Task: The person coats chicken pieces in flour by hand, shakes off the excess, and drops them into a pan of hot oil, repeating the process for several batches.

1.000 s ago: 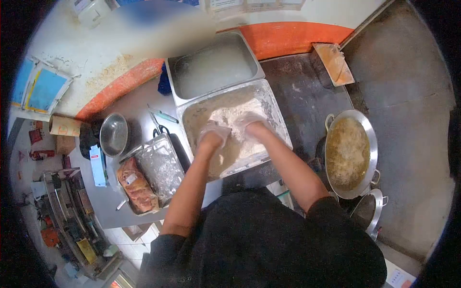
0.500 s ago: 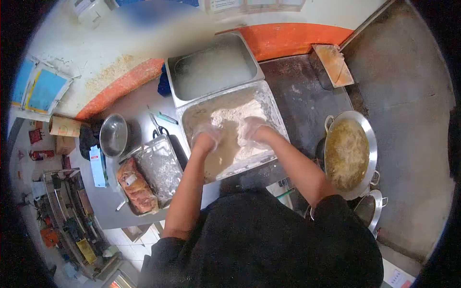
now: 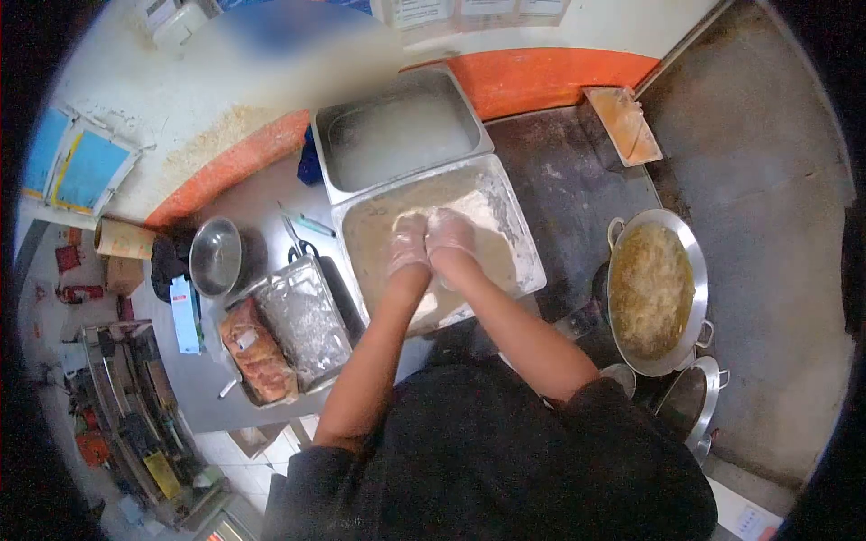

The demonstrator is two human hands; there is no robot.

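Flour [image 3: 487,234] fills a rectangular metal pan [image 3: 526,233]. Side by side in the middle of this pan are my left hand [image 3: 409,242] and my right hand [image 3: 451,234], both in clear plastic gloves dusted with flour. They touch or nearly touch along their inner edges. The backs of both hands face up, while the fingertips point away from me and sink into the flour. What the fingers hold, if anything, is hidden.
Behind stands a second metal pan [image 3: 397,135] with cloudy liquid. At right, a wok [image 3: 653,298] holds bubbling oil. To the left are a tray [image 3: 311,316] with packaged meat [image 3: 257,352], scissors [image 3: 298,243] and a metal bowl [image 3: 216,257]. An orange-topped container [image 3: 624,126] sits far right.
My two hands have come together from opposite sides of the pan, the right one moving left and the left one slightly right. The flour between them has shifted.
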